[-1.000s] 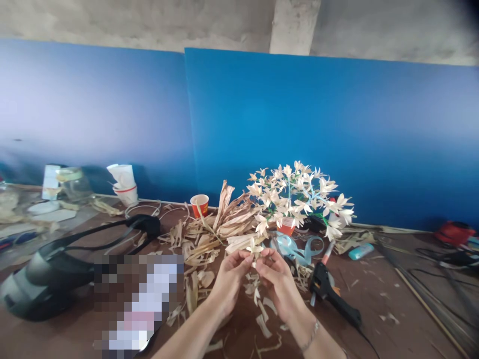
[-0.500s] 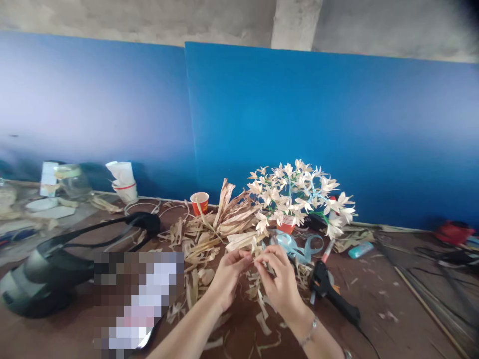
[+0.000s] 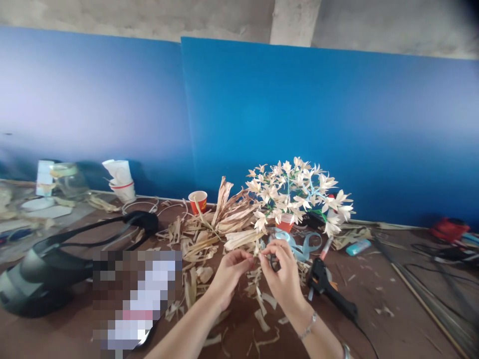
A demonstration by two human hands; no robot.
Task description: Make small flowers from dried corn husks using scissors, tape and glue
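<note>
Fingertips almost meeting, my left hand (image 3: 231,276) and my right hand (image 3: 282,274) pinch a small cream husk flower (image 3: 257,247) between them. Its petals point up above the fingers; its lower end is hidden by the fingertips. A dark loop, too small to name, shows within the curl of my right hand. Behind the hands, a bunch of similar pale flowers (image 3: 295,194) on green and light-blue stems stands in a red and white paper cup (image 3: 285,223). Light-blue ribbon (image 3: 305,247) lies just beyond my right hand.
Dry corn husks (image 3: 234,214) and scraps cover the table's middle. A black glue gun (image 3: 329,289) lies at right, near a turquoise object (image 3: 358,247). On the left are a dark headset-like device (image 3: 41,279) and a blurred-out phone (image 3: 145,294). Another red cup (image 3: 197,202) stands behind.
My right hand's fingers have shifted and curled a little around the flower, uncovering the dark loop. The left hand keeps its pinch. The whole view has shifted slightly.
</note>
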